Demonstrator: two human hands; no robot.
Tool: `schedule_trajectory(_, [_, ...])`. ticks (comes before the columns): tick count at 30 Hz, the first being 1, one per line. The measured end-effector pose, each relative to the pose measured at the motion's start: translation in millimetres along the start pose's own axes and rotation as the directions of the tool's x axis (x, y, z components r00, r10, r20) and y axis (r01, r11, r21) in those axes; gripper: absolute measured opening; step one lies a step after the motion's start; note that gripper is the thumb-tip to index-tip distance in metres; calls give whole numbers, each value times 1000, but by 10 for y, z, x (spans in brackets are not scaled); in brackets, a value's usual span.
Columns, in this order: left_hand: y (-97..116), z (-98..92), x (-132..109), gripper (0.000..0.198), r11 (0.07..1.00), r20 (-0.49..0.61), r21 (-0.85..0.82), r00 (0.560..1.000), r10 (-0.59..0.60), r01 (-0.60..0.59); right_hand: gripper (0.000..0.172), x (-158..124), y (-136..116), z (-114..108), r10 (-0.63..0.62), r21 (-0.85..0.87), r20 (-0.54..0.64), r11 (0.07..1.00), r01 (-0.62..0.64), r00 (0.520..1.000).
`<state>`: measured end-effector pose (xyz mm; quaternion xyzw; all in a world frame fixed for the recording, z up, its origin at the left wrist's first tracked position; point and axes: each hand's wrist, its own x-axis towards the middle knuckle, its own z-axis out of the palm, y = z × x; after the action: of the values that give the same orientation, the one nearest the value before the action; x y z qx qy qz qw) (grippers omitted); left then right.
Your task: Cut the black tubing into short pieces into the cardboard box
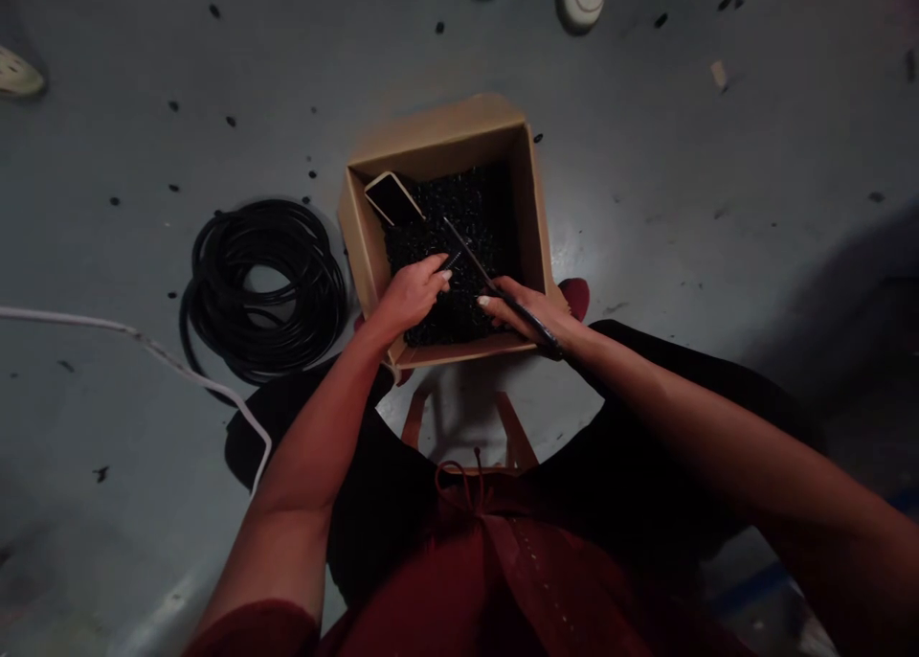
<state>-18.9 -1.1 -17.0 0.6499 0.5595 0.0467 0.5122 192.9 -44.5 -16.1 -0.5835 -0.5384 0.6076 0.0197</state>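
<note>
Dark red shirt (431, 590) nearest lens. Left hand (414, 295) reaches palm-down over the near-left wall of an open cardboard box (439, 126), grip pinching a small ribbed black piece (452, 260). Right hand (535, 305), wrist above near-right corner, grip closed on a slim dark tool (470, 253). Beneath both: loose black pieces (459, 197). Open room toward far wall. Coiled black hose (312, 264) on floor (632, 140), left of box.

Place: workshop, apparently | grey floor (107, 255) (black bits (231, 121) strewn about) | coiled black tubing (305, 288) | carton (445, 125) of black pieces (459, 192)

Free room over far carton rim (437, 146), black coil (312, 269) at left
</note>
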Motion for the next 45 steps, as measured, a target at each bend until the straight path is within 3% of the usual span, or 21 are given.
schedule_trajectory(9, [13, -48, -14, 40, 985, 64, 167, 998, 29, -39, 37, -24, 76, 9, -77, 99, 41, 992, 73, 996])
schedule_trajectory(18, [25, -45, -13, 42, 956, 114, 293, 993, -34, 0, 31, -9, 76, 50, 7, -100, -10, 995, -8, 1000])
schedule_trajectory(28, [-49, 161, -2, 26, 889, 218, 457, 966, -136, 22, 24, 24, 199, 200, 51, -192, 21, 980, -46, 998])
schedule_trajectory(34, [-71, 214, 2, 28, 838, 217, 542, 952, -215, 66, 23, 68, 180, 236, 79, -292, 31, 954, -67, 996])
schedule_trajectory(45, [-162, 259, 68, 19, 868, 290, 492, 927, -237, 69, 26, 98, 280, 357, 115, -332, 62, 939, -88, 991])
